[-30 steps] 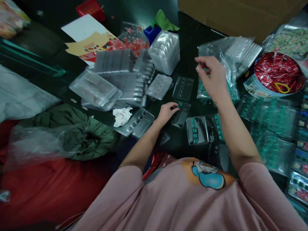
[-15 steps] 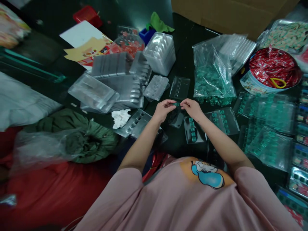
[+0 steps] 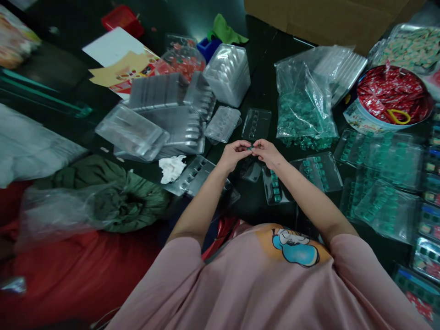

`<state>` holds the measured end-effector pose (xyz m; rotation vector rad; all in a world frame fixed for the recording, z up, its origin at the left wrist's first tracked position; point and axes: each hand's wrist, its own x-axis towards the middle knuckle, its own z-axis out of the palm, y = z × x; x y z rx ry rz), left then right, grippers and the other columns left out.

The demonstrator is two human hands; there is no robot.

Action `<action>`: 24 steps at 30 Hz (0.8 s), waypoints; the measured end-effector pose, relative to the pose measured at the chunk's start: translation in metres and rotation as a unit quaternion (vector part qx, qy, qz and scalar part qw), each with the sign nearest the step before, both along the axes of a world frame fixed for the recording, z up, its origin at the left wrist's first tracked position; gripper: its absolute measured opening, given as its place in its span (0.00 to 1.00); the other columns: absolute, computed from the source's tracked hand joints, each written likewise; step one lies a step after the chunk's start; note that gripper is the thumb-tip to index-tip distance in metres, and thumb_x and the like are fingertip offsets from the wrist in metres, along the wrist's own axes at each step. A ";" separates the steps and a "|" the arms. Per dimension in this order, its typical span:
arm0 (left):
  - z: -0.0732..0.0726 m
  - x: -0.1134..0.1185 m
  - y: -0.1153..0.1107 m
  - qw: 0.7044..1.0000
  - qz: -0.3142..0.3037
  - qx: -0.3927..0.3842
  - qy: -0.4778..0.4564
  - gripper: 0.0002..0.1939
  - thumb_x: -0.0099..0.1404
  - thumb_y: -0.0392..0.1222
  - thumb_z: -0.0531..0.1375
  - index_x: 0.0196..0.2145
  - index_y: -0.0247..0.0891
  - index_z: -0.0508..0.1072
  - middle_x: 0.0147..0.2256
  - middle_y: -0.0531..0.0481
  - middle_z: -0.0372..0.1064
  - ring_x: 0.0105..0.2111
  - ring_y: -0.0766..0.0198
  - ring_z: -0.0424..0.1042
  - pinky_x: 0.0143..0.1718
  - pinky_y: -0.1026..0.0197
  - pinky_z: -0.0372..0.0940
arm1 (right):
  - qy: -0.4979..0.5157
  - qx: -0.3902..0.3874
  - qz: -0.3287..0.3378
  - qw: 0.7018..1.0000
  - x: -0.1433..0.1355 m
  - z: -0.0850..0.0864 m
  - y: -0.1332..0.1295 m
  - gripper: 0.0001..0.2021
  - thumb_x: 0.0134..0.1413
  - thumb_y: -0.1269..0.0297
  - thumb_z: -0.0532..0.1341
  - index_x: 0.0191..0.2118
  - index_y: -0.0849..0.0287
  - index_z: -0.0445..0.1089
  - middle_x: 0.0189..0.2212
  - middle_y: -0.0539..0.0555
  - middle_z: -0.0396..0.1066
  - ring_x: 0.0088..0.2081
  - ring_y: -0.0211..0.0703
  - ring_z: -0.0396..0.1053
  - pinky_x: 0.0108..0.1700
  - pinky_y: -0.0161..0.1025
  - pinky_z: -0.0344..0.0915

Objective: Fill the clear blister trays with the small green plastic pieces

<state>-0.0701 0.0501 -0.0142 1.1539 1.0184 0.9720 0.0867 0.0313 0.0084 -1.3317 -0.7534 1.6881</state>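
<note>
My left hand (image 3: 236, 153) and my right hand (image 3: 265, 151) meet fingertip to fingertip over the dark table. Between their pinched fingers sits a small green translucent piece (image 3: 250, 148), mostly hidden. Just beyond lies a clear plastic blister tray (image 3: 257, 123) with a row of moulded pockets. Below my right wrist is another clear tray (image 3: 279, 195) holding a row of green cube-like pieces (image 3: 275, 184). A further tray with green pieces (image 3: 318, 170) lies to the right of my forearm. Past my right hand, a clear bag (image 3: 302, 105) spills green pieces at its mouth.
Stacked clear trays (image 3: 158, 91) stand left of my hands, with crumpled white tissue (image 3: 172, 168) nearer me. At right are a round tub of red wrappers (image 3: 392, 96) with yellow-handled scissors (image 3: 398, 117) and several filled green trays (image 3: 388, 206). A cardboard box (image 3: 330, 20) stands behind.
My right hand has moved left, and its fingertips now meet my left fingers at the small green piece. The left hand stays almost in place.
</note>
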 end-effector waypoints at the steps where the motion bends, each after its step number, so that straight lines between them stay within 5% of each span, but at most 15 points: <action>1: 0.001 -0.001 0.001 1.000 -0.003 -0.013 -0.006 0.19 0.42 0.38 0.75 0.33 0.35 0.78 0.38 0.49 0.75 0.37 0.64 0.73 0.43 0.61 0.66 | -0.006 0.000 -0.002 1.000 -0.001 0.000 0.001 0.09 0.43 0.75 0.62 0.29 0.57 0.61 0.19 0.42 0.62 0.23 0.31 0.63 0.22 0.27 0.47; 7: 0.010 -0.006 0.002 0.992 -0.012 -0.118 -0.032 0.17 0.50 0.46 0.73 0.35 0.35 0.79 0.31 0.50 0.74 0.29 0.70 0.71 0.31 0.67 0.64 | -0.052 0.030 0.005 0.998 -0.004 0.000 0.005 0.09 0.39 0.74 0.60 0.29 0.56 0.60 0.19 0.42 0.60 0.24 0.33 0.62 0.24 0.29 0.49; 13: 0.011 -0.007 0.003 0.984 -0.014 -0.161 -0.074 0.18 0.45 0.40 0.75 0.34 0.35 0.78 0.34 0.51 0.75 0.29 0.71 0.72 0.30 0.69 0.65 | -0.111 0.068 0.026 0.991 -0.003 -0.005 0.005 0.08 0.38 0.71 0.59 0.29 0.56 0.60 0.19 0.41 0.59 0.25 0.34 0.60 0.26 0.31 0.51; 24: 0.012 -0.010 0.007 0.967 -0.038 -0.236 -0.084 0.14 0.53 0.39 0.71 0.37 0.37 0.76 0.28 0.51 0.72 0.28 0.66 0.74 0.26 0.67 0.63 | -0.183 0.169 0.048 0.967 -0.001 -0.014 0.008 0.06 0.42 0.69 0.58 0.28 0.55 0.58 0.23 0.43 0.60 0.28 0.36 0.60 0.34 0.34 0.58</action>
